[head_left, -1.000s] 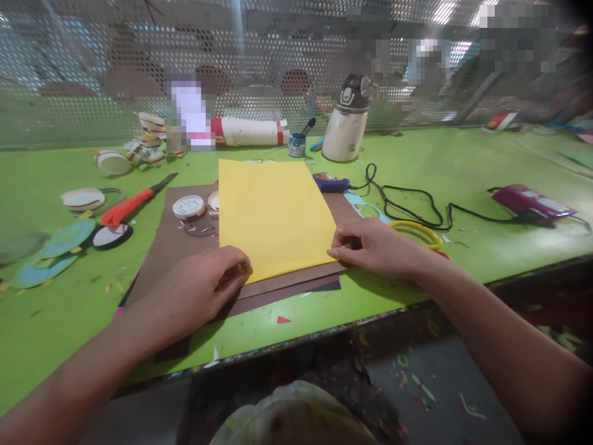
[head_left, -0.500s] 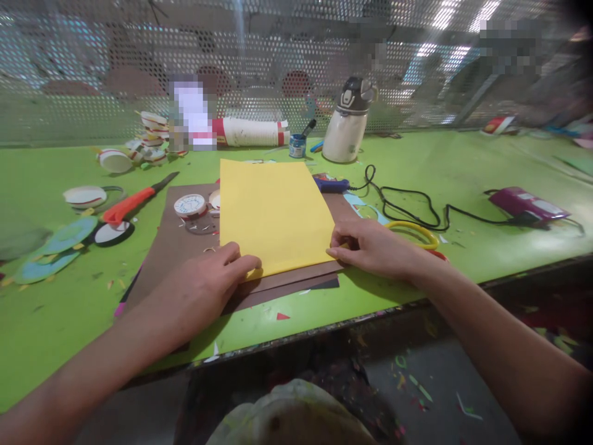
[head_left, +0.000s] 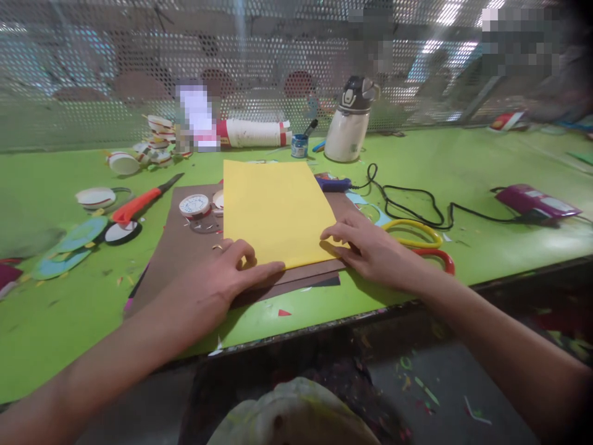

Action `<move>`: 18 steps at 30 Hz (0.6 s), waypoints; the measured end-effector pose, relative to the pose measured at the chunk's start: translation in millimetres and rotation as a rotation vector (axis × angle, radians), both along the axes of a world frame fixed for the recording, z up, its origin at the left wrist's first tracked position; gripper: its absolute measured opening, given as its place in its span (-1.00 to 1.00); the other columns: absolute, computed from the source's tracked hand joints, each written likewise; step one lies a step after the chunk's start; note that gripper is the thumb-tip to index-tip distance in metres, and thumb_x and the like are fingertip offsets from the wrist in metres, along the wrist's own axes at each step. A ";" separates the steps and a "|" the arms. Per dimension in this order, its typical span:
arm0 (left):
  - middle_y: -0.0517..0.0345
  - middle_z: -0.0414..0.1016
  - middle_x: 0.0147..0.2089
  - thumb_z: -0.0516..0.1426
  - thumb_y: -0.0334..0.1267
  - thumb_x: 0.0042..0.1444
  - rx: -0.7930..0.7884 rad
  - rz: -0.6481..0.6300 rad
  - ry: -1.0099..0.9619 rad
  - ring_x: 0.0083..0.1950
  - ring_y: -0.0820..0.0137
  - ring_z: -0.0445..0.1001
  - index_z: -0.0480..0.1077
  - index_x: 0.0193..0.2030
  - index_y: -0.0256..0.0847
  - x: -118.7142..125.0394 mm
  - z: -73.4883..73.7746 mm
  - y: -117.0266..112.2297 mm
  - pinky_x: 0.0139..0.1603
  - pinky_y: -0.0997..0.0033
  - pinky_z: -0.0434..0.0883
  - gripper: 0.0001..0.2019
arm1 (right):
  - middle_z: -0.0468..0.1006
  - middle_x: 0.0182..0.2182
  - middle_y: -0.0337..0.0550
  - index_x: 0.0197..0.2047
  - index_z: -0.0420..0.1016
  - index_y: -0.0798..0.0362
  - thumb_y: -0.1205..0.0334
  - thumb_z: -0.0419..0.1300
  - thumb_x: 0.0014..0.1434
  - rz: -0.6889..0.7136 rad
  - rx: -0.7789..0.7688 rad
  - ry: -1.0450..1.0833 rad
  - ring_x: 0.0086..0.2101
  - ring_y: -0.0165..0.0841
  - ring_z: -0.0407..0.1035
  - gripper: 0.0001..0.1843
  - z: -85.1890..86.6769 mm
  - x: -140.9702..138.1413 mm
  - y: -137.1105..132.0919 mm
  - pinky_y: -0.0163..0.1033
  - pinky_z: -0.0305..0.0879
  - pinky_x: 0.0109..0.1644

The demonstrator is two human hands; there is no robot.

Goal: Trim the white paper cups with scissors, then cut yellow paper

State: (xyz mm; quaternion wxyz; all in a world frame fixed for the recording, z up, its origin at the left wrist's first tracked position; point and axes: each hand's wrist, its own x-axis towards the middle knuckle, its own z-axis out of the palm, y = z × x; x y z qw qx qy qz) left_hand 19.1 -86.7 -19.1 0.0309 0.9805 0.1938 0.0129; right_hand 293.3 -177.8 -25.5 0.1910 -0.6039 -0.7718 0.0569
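A yellow paper sheet (head_left: 278,210) lies on brown sheets (head_left: 183,247) on the green table (head_left: 463,161). My left hand (head_left: 217,281) rests at the sheet's near left edge. Its index finger is stretched along that edge and its thumb is on the paper. My right hand (head_left: 375,250) lies flat over the near right corner, fingers spread and pressing down. Neither hand holds anything.
Yellow- and red-handled scissors (head_left: 419,227) lie right of my right hand. Behind them are a blue glue gun (head_left: 333,183), its black cable (head_left: 417,207) and a purple box (head_left: 532,201). An orange knife (head_left: 139,204), a thread spool (head_left: 194,205) and paper discs (head_left: 69,244) lie left. A bottle (head_left: 347,123) stands behind.
My left hand has opened from a pinch at the corner, its index finger sliding right along the near edge. My right hand's fingers have flattened onto the right corner.
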 end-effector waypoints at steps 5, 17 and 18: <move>0.01 0.29 -0.12 -0.10 -0.45 0.20 0.026 -0.064 0.022 -0.20 0.28 0.30 0.20 0.24 0.12 4.3 3.2 -2.9 -0.23 0.31 0.25 -0.48 | 0.32 -0.15 0.07 -0.05 0.43 0.09 0.38 0.08 0.18 0.046 0.093 -0.171 -0.13 -0.14 0.20 -0.73 -1.5 -6.1 -2.2 -0.05 0.20 -0.08; -0.04 0.32 -0.17 -0.05 -0.47 0.15 0.203 -0.121 0.087 -0.25 0.23 0.25 0.19 0.26 -0.02 8.4 3.8 -6.9 -0.23 0.24 0.23 -0.46 | 0.34 0.06 0.01 0.28 0.11 -0.14 0.36 -0.01 0.29 0.366 0.100 -0.654 -0.09 -0.13 0.18 -0.48 9.6 -24.1 -1.6 -0.06 0.15 -0.11; -0.05 0.32 -0.17 -0.05 -0.47 0.14 0.218 -0.123 0.100 -0.25 0.22 0.25 0.18 0.27 -0.04 9.1 4.8 -8.1 -0.23 0.23 0.24 -0.46 | 0.34 0.06 0.01 0.28 0.11 -0.12 0.35 0.01 0.28 0.362 0.097 -0.672 -0.09 -0.12 0.19 -0.48 10.5 -26.8 -2.4 -0.06 0.16 -0.13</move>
